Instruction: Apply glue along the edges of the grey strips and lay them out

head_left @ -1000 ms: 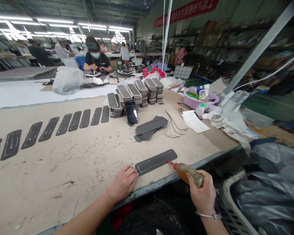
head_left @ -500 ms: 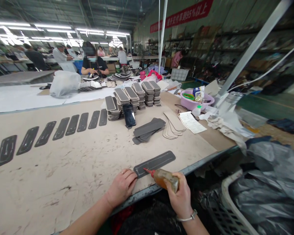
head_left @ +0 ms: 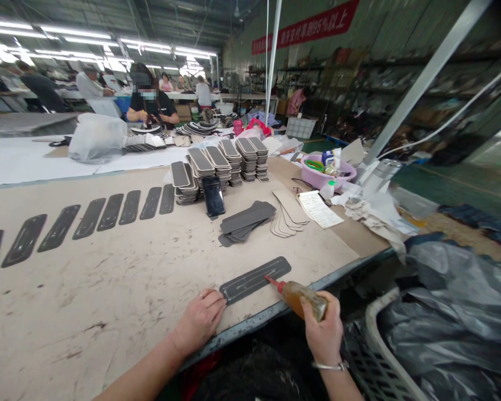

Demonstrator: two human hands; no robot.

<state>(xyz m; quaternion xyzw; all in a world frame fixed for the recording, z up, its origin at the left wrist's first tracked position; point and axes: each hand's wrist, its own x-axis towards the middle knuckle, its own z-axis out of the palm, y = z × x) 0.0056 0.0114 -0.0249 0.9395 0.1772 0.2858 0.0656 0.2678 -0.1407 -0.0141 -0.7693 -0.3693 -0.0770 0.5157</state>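
A dark grey rounded panel (head_left: 254,280) lies flat near the table's front edge, with thin shiny lines of glue along it. My left hand (head_left: 202,317) grips its left end, fingers together and bent, thumb tucked out of sight. In my right hand (head_left: 324,323) is a squeeze glue bottle (head_left: 300,298) of amber liquid, tilted down to the left. Its red nozzle tip meets the panel right of the middle. Behind the panel lie a fanned pile of dark grey panels (head_left: 247,218) and several beige panels (head_left: 290,214).
A row of glue-lined dark panels (head_left: 89,218) runs along the left. Stacked panels (head_left: 223,161) and a phone (head_left: 213,196) stand behind, near a written sheet (head_left: 319,209) and a pink basin (head_left: 328,172). Below right is a plastic basket (head_left: 376,345). A co-worker (head_left: 152,106) sits across.
My right hand has moved the bottle rightward along the panel, and a glue line now reaches farther that way. My left hand stays at the panel's left end. The view has shifted slightly.
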